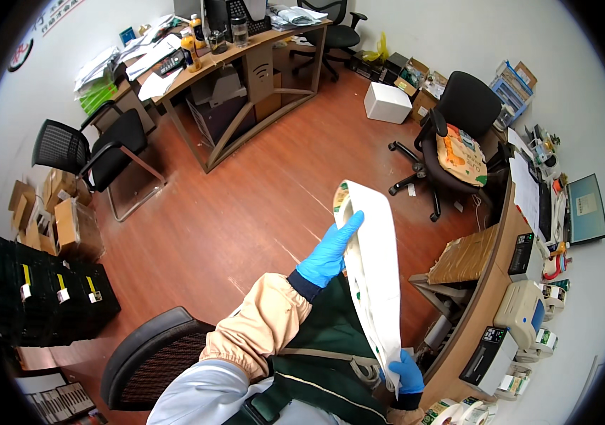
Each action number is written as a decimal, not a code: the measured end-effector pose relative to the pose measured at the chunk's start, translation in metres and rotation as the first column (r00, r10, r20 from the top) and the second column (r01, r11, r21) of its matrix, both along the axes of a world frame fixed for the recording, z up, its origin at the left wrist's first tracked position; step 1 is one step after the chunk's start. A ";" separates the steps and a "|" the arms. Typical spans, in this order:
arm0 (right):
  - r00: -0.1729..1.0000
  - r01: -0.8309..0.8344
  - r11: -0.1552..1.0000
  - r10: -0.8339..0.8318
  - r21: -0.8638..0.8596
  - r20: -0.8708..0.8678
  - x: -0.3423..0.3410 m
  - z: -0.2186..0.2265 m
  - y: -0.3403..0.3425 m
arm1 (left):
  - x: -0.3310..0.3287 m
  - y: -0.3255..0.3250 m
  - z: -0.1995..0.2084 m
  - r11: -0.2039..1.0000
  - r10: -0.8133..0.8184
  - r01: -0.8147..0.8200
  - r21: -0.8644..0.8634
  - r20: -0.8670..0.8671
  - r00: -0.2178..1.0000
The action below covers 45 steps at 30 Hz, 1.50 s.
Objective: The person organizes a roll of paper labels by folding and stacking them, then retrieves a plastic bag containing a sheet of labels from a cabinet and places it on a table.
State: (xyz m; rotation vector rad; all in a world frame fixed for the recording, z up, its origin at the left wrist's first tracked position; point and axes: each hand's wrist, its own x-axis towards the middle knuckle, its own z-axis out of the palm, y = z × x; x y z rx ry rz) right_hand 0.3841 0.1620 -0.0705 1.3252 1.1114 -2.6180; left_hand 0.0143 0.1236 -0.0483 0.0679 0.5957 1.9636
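A long white strip [380, 262], folded over in a loop at its far end, stretches between my two blue-gloved hands. Green and yellowish patches show inside the loop and along one edge, like printed labels. My left hand [327, 253] is closed on the strip just below the loop, thumb lying along its outer face. Lower down and to the right, my right hand [407, 372] grips the strip's near end, fingers partly hidden behind it. A dark green apron [331, 382] lies beneath the strip across my front.
At my right, a wooden desk [451, 386] carries label printers [520, 315], label rolls and a monitor [586, 209]. A black office chair [465, 103] stands ahead right. Another chair [154, 354] is close at my left. Black crates [40, 304] and cardboard boxes [78, 227] stand farther left.
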 end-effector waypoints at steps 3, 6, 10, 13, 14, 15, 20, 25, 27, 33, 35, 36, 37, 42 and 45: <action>0.995 0.087 0.995 -0.084 0.046 -0.051 -0.004 0.014 -0.004 | -0.007 -0.003 -0.002 0.970 -0.121 0.071 0.231 0.211 0.970; 0.994 0.080 0.995 -0.075 0.066 -0.074 0.008 0.014 0.004 | -0.011 -0.007 -0.011 0.966 -0.152 0.103 0.238 0.196 0.969; 0.985 0.140 0.982 -0.125 0.129 -0.117 0.022 0.013 0.014 | -0.018 -0.019 -0.002 0.990 -0.115 0.115 0.076 -0.015 0.993; 0.920 0.286 0.958 -0.268 0.022 -0.287 0.020 0.025 0.013 | -0.028 -0.025 -0.009 0.974 -0.209 0.202 0.106 0.059 0.976; 0.901 0.279 0.960 -0.258 0.011 -0.348 0.020 0.029 0.013 | -0.030 -0.025 -0.008 0.971 -0.217 0.212 0.109 0.042 0.975; 0.879 0.271 0.963 -0.247 0.001 -0.407 0.021 0.031 0.014 | -0.031 -0.025 -0.007 0.969 -0.226 0.222 0.113 0.026 0.974; 0.818 0.305 0.946 -0.319 -0.109 -0.478 0.022 0.035 0.022 | -0.042 -0.035 0.008 0.962 -0.259 0.261 0.085 -0.030 0.965; 0.859 0.336 0.940 -0.283 0.053 -0.426 0.019 0.045 0.017 | -0.052 -0.035 0.006 0.945 -0.292 0.299 0.133 -0.072 0.954; 0.868 0.312 0.948 -0.253 0.072 -0.428 0.021 0.043 0.020 | -0.056 -0.039 0.010 0.940 -0.277 0.288 0.183 -0.084 0.957; 0.906 0.225 0.973 -0.187 0.056 -0.380 0.033 0.038 0.026 | -0.062 -0.045 0.005 0.941 -0.285 0.321 0.105 -0.265 0.921; 0.941 0.175 0.980 -0.138 0.095 -0.308 0.041 0.041 0.028 | -0.062 -0.048 -0.001 0.949 -0.274 0.312 0.037 -0.390 0.879; 0.955 0.175 0.970 -0.125 0.171 -0.270 0.040 0.044 0.025 | -0.060 -0.050 -0.006 0.946 -0.288 0.325 0.014 -0.426 0.858; 0.967 0.172 0.954 -0.115 0.245 -0.229 0.034 0.045 0.029 | -0.059 -0.051 -0.012 0.941 -0.303 0.338 -0.008 -0.461 0.834; 0.971 -0.188 0.923 0.122 0.337 0.208 -0.002 0.028 0.067 | -0.032 -0.048 -0.084 0.935 -0.315 0.130 -0.331 -0.601 0.734; 0.745 -0.640 0.681 0.439 0.356 0.502 0.013 -0.037 0.103 | -0.013 -0.055 -0.138 0.909 -0.284 0.024 -0.417 -0.576 0.766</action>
